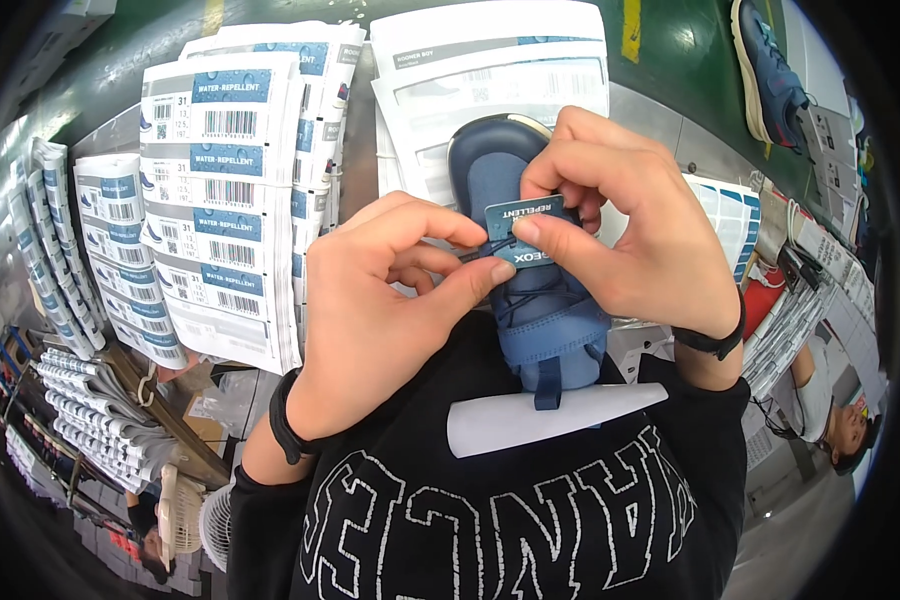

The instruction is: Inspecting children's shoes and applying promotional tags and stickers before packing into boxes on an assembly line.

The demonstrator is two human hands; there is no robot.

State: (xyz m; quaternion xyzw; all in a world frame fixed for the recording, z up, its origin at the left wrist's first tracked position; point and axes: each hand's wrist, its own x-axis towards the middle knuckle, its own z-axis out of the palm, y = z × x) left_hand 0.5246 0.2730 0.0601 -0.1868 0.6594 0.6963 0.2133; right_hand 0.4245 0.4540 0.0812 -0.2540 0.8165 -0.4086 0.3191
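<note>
A dark blue shoe (555,335) with laces lies before me, toe pointing away and heel toward my body. Over its tongue is a small teal hang tag (510,213) with pale print. My right hand (635,215) pinches the tag between thumb and curled fingers. At the tag's left edge, my left hand (390,275) has thumb and index finger closed around a thin dark cord, partly hidden by the fingertips. A curved white sheet of paper (500,422) sits at the heel, against my black top.
Tall stacks of printed label sheets (230,200) stand at left, and more sheets (490,65) lie beyond the toe. Another dark blue shoe (768,80) is at far right. Bundled sheets (785,330) and a seated person (835,410) are at right; a fan (180,510) stands lower left.
</note>
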